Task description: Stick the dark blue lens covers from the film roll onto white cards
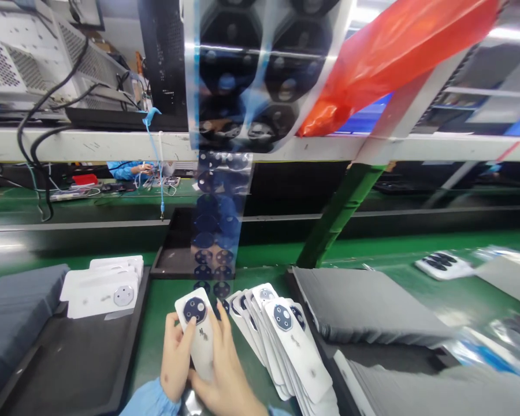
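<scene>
Between my two hands is a white phone back cover (201,352), its dark round camera piece (194,310) near the upper end. My left hand (175,352) grips the cover's left side, the thumb pressing on the lower edge of the camera piece. Along the right side lie the fingers of my right hand (225,364), its thumb at the bottom edge. A transparent strip of dark round camera stickers (216,222) hangs just beyond the cover. To the right, a fanned stack of similar white back covers (297,352) lies close to my right hand.
A black tray (78,358) at left holds more white covers (123,294) and a grey cloth-wrapped block. Grey padded blocks (364,303) stand at right. A green post (342,214) and a white shelf beam (286,149) cross behind. Another person's blue sleeve (123,170) shows beyond.
</scene>
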A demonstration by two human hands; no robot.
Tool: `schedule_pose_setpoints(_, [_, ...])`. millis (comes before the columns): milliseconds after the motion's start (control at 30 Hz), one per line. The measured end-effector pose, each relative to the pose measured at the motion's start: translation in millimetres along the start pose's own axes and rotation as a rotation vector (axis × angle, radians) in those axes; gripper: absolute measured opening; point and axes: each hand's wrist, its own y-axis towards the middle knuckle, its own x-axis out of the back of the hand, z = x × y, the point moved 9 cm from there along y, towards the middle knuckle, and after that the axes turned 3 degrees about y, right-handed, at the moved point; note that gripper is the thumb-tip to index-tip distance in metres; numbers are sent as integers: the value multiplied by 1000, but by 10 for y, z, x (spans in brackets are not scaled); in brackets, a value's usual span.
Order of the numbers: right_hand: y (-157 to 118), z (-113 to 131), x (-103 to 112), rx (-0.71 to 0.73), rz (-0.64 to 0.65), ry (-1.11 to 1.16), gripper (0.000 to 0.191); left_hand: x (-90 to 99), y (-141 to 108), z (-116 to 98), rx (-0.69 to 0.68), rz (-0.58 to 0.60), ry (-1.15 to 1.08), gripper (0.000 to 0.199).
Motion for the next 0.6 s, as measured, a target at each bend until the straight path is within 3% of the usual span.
schedule_pose_setpoints(100, [-159,66,6,54,-85,-225,93,-174,-54,-18,21,188,34,35])
schedule_pose_setpoints(167, [-227,123,181,94,-190,-297,88,-284,-112,-62,-18,300,58,30])
schedule_pose_setpoints(233, [-282,169,464,147,-281,-333,85,-318,-150,-143,-108,330,57,28])
schedule_pose_setpoints(300, [-324,116,800,152,-326,-370,79,-271,-155,-228,-197,281,38,31])
schedule_pose_setpoints(433, [-410,-262,1396,67,-355,-486,75,-101,-106,-357,-296,120,30,37])
schedule_pose_setpoints(500, [-451,-451,1534,72,-354,-520,66,0,-85,-462,-348,34,33,38])
schedule_pose_setpoints(600, [-489,-588,1565,123,-360,-583,59,181,-97,-702,-423,-76,39,35])
